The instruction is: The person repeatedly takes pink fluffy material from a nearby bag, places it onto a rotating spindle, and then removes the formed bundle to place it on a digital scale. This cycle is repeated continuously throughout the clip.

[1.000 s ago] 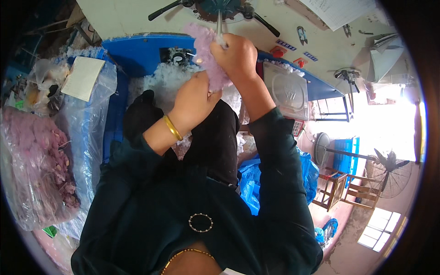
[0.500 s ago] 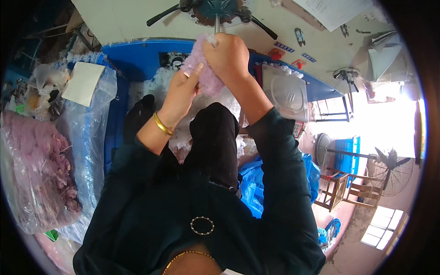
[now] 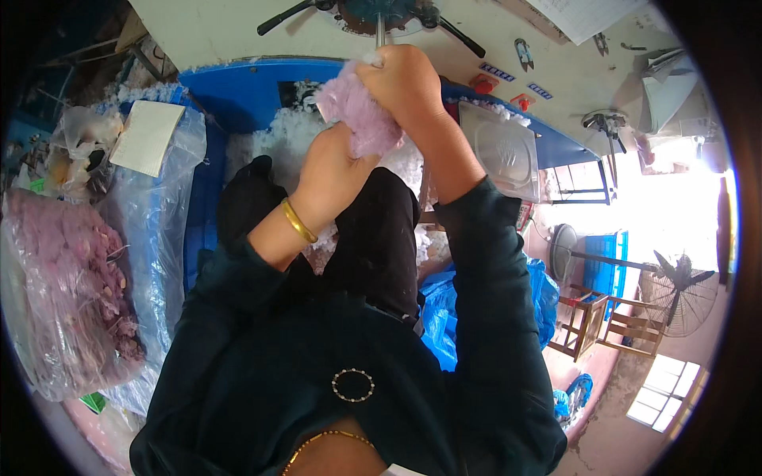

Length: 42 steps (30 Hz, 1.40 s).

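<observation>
A lilac, fluffy plush piece (image 3: 359, 107) is held between my hands in front of a metal tube (image 3: 381, 33) that sticks out from the machine. My right hand (image 3: 406, 86) is closed around its upper end, close against the tube. Whether the tube goes inside the plush is hidden by that hand. Lower down, my left hand (image 3: 332, 170) grips the near end, its thumb lying across the fur and its other fingers out of sight. Loose white stuffing (image 3: 290, 143) lies below and behind the plush.
Black handles (image 3: 452, 36) flank the tube. A blue bin edge (image 3: 230, 87) runs under the work surface. At left, a clear bag of lilac plush pieces (image 3: 67, 293) stands near a notepad (image 3: 147, 136). Red knobs (image 3: 483, 83) and thread snips (image 3: 523, 54) are at right.
My left hand has moved right and turned over, taking a fuller grip on the plush's lower end. The right hand stays by the tube while the view shifts slightly.
</observation>
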Tool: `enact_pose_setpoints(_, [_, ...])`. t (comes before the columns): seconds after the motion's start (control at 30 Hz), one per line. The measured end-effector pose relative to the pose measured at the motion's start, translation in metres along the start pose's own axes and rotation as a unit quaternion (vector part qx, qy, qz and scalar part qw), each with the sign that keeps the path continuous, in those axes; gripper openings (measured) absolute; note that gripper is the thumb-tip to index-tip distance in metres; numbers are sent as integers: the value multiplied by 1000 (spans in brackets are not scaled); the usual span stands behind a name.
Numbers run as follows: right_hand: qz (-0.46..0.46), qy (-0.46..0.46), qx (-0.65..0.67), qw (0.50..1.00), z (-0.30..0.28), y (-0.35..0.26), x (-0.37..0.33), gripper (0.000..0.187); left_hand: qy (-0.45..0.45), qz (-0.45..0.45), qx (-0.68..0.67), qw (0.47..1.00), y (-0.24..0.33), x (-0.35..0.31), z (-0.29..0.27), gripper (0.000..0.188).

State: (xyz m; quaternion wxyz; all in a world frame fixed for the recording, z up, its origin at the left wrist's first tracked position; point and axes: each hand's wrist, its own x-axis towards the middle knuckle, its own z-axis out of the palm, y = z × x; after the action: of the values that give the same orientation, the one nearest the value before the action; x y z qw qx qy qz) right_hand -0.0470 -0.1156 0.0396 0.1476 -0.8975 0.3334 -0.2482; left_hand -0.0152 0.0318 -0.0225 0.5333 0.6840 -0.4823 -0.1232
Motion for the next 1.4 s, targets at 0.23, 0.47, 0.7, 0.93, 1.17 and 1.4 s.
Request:
enact_pose_setpoints(0.23, [36, 4, 29, 999, 15, 14, 49, 31, 53, 3, -148, 988, -22, 64, 6, 19])
enact_pose_setpoints(0.47, [3, 77, 108, 991, 20, 18, 24, 35, -16, -155, -387, 909, -17, 40, 4, 30])
enact_pose_setpoints(0.7, [-17, 43, 303, 952, 8, 28, -33, 21, -79, -166, -570, 801, -23, 10, -7, 39])
enact_pose_setpoints(0.93, [31, 77, 523, 848, 36, 50, -28, 8, -18, 25, -203, 979, -32, 36, 22, 29])
enact_pose_setpoints(1.17, [-47, 94, 373, 922, 31, 53, -21, 11, -82, -1, -246, 966, -26, 42, 8, 24])
enact_pose_setpoints(1.4, [7, 121, 238, 964, 14, 18, 7, 16, -69, -175, -497, 847, -16, 67, -5, 39])
